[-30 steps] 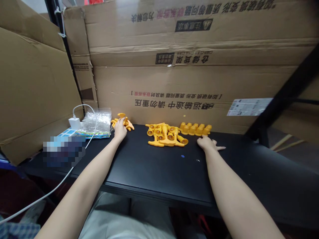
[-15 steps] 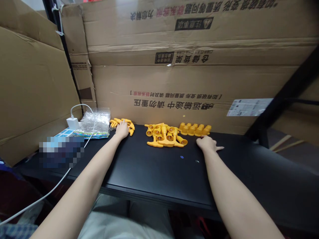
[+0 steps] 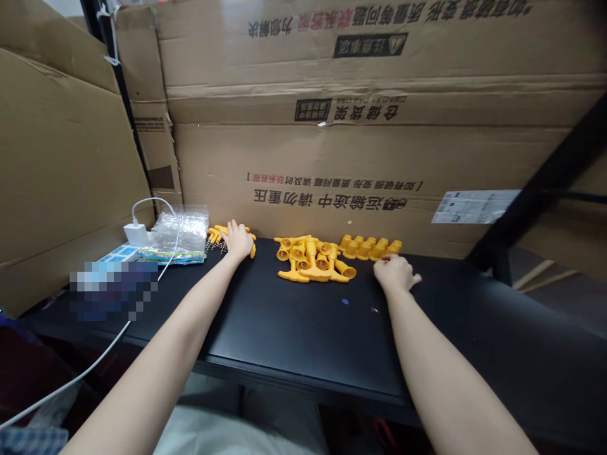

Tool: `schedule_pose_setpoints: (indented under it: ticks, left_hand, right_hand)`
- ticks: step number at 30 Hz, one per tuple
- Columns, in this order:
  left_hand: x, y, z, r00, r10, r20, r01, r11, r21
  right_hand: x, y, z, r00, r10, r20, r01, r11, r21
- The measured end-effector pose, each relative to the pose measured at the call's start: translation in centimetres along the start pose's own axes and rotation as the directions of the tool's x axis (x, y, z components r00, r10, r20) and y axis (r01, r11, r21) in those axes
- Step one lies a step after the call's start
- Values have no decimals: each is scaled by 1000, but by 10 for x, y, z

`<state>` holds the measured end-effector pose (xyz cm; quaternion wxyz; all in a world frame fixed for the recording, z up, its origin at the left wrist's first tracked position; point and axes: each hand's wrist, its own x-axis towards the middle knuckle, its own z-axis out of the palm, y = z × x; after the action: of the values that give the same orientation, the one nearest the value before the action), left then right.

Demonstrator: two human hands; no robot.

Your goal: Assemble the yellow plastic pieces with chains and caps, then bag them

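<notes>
My left hand (image 3: pixel 238 241) lies over a small heap of yellow plastic pieces (image 3: pixel 219 231) at the back left, its fingers loosely stretched and apart. Thin metal chains (image 3: pixel 217 246) trail from these pieces. My right hand (image 3: pixel 396 273) rests on the black shelf just in front of a block of yellow cup-shaped pieces (image 3: pixel 364 248). Its fingers are bent, with the outer one sticking out to the right; I see nothing held in it. Between my hands lies a pile of yellow horn-shaped parts with T-shaped ends (image 3: pixel 313 260), several of their round mouths facing me.
Clear plastic bags (image 3: pixel 183 230) and a white charger (image 3: pixel 135 234) with a cable sit at the left. Tall cardboard (image 3: pixel 303 148) walls the back. A blue disc (image 3: pixel 345 301) and a small pale scrap (image 3: pixel 374 309) lie on the black shelf (image 3: pixel 284 335).
My left hand has shifted slightly right over the yellow pieces, showing more chain at its left. The right hand has turned a little, its outer finger drawn in.
</notes>
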<state>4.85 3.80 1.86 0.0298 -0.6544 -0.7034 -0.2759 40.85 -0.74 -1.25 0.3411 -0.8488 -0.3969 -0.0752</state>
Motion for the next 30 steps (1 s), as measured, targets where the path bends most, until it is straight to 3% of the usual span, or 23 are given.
schedule_pose_setpoints:
  ticks: [2, 4, 7, 9, 11, 15, 19, 22, 24, 27, 30]
  left_hand:
    - [-2, 8, -1, 983, 177, -41, -179, 982, -53]
    - [-6, 20, 1, 937, 349, 22, -342, 926, -159]
    - [-14, 41, 7, 859, 486, 161, -422, 850, -314]
    - [-19, 54, 12, 842, 493, 218, -421, 854, -306]
    - [-22, 62, 16, 862, 465, 204, -398, 868, -296]
    - [-24, 69, 19, 910, 407, 82, -355, 865, -355]
    - [-22, 69, 8, 954, 289, -77, -292, 841, -456]
    - [-23, 70, -11, 947, 248, -203, -319, 794, -518]
    - [-28, 71, -25, 920, 279, -274, -386, 759, -525]
    - [-42, 73, -43, 846, 387, -366, -526, 716, -459]
    - [-59, 71, -54, 725, 585, -364, -683, 680, -267]
  right_hand:
    - [-2, -1, -2, 1000, -2, -8, 2, 1000, -1]
    - [-4, -3, -5, 1000, -9, -12, 9, 1000, -7]
    - [-7, -6, -9, 999, -36, -10, 36, 999, -10]
    - [-9, -7, -11, 998, -57, -12, 57, 998, 1]
    - [-11, -8, -13, 997, -70, -16, 70, 997, 18]
    - [-13, -13, -19, 994, -106, -25, 107, 992, 60]
    - [-17, -34, -27, 966, -244, -88, 256, 950, 178]
    - [-31, -66, -34, 934, -335, -123, 356, 860, 365]
    - [-48, -92, -38, 925, -376, -54, 338, 752, 567]
    - [-82, -128, -45, 843, -494, 210, 98, 526, 845]
    - [-113, -150, -52, 737, -573, 359, -200, 322, 925]
